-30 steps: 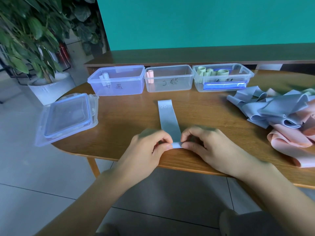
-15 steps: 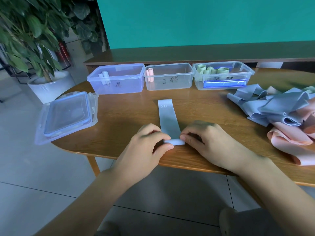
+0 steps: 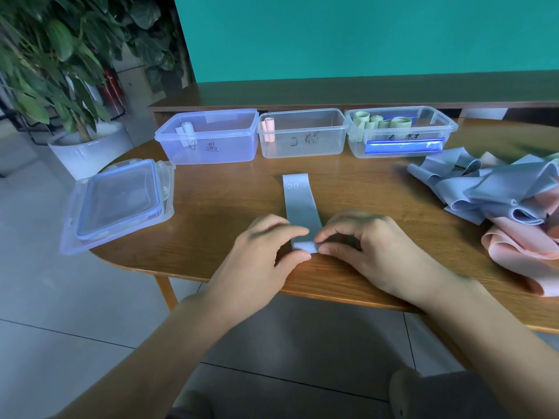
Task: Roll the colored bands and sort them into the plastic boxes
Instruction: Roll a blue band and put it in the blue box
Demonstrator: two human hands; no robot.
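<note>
A blue band [image 3: 299, 201] printed "20 LB" lies flat on the wooden table [image 3: 230, 207], running away from me. Its near end is turned over into a small roll. My left hand [image 3: 266, 255] and my right hand [image 3: 366, 246] pinch that roll from either side with thumbs and fingertips. Three plastic boxes stand in a row at the back: the left box [image 3: 211, 146] holds a blue roll, the middle box [image 3: 305, 143] a pink roll, the right box [image 3: 402, 137] several green rolls.
A heap of loose blue bands [image 3: 490, 189] and pink bands [image 3: 526, 246] lies at the right of the table. Stacked clear lids [image 3: 118, 201] sit at the left edge. A potted plant [image 3: 60, 86] stands on the floor at far left.
The near end of the blue band has been rolled a little further away from me, and both hands have moved forward with it. The flat part is shorter.
</note>
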